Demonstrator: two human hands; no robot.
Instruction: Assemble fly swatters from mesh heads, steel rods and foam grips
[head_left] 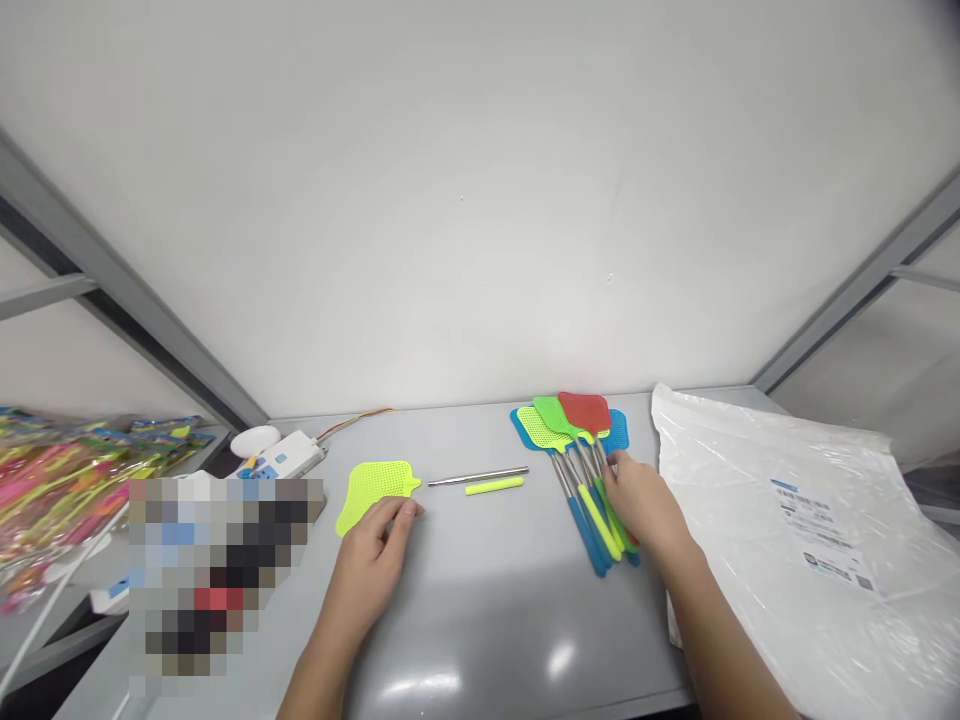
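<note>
A loose yellow-green swatter head lies flat on the grey table. My left hand rests beside it, fingers curled, thumb touching its near edge. To its right lie a thin metal rod and a short yellow-green handle sleeve. Further right is a fanned pile of assembled fly swatters with blue, green and red heads. My right hand lies on their handles, fingers bent down onto them.
A large clear plastic bag with a printed label covers the table's right side. A white power strip with a cable and a small white dish sit at the left. Packed colourful swatters fill a left shelf. A white wall stands behind.
</note>
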